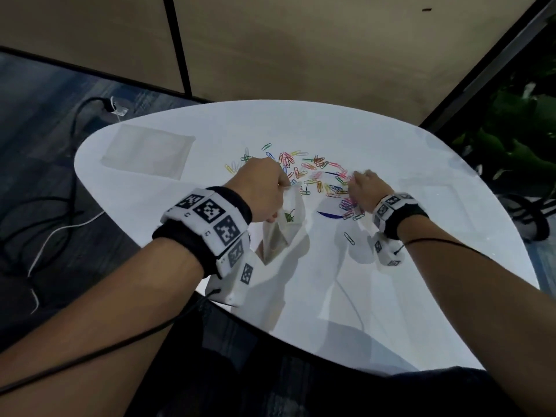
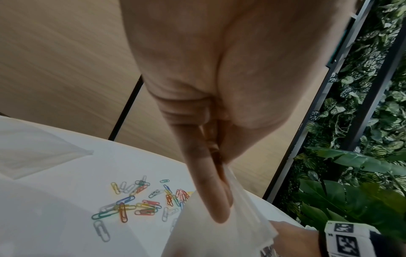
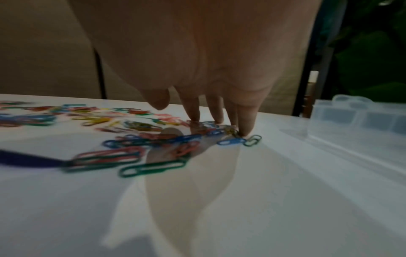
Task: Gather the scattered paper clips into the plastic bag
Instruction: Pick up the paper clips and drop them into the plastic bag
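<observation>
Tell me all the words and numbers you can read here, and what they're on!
No words or numbers can be read in any view.
The wristband by the left hand carries black-and-white square code patterns and tiny marks too small to read.
The wristband by the right hand carries the same patterns, no letters.
The plastic bag, paper clips and table show no writing.

We seem to be in an office or meeting room: a rounded white table (image 1: 391, 296) stands on blue-grey carpet (image 1: 39, 94), with tan wood-grain wall panels (image 1: 270, 49) split by black strips behind it, a wall of green foliage (image 2: 362, 121) beside them, and cables (image 1: 45, 224) trailing across the floor.
</observation>
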A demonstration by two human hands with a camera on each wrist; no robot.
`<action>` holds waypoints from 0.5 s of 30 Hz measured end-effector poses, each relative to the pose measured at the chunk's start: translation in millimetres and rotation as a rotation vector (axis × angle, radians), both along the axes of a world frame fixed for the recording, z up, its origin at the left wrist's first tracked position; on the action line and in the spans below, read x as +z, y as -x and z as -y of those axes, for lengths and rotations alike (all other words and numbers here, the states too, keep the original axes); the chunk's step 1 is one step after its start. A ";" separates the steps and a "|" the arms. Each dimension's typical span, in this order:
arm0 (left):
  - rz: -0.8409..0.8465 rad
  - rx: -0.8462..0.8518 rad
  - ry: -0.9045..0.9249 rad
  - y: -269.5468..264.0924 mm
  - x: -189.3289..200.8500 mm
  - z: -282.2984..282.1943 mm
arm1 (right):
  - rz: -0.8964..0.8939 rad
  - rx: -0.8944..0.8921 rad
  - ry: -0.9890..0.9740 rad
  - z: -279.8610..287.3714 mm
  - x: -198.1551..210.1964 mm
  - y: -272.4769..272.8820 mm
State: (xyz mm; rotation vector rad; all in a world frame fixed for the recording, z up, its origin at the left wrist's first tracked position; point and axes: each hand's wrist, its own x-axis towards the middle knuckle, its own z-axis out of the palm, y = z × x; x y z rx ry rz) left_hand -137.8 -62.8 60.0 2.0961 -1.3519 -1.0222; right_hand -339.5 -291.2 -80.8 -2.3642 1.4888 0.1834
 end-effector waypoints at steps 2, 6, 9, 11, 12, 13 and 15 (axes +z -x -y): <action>-0.005 -0.007 -0.006 3.5 0.9 0.5 | -0.113 0.084 0.015 -10.0 0.1 3.8; -0.020 -0.009 -0.001 9.3 1.7 -0.7 | -0.201 0.111 0.099 -28.9 5.5 3.1; -0.022 -0.016 0.007 12.4 0.6 -1.5 | -0.219 0.102 0.180 -40.4 7.6 -0.5; -0.005 -0.029 0.012 14.7 1.0 -0.7 | -0.199 0.075 0.194 -45.3 9.0 -2.0; 0.008 -0.032 0.013 15.5 1.9 -0.4 | -0.171 0.039 0.177 -46.4 11.3 -1.9; 0.013 -0.029 0.009 16.1 2.6 -0.4 | -0.121 -0.015 0.159 -46.0 14.9 -1.3; 0.000 -0.028 -0.004 15.0 1.1 0.1 | -0.006 -0.162 0.119 -40.7 20.8 4.8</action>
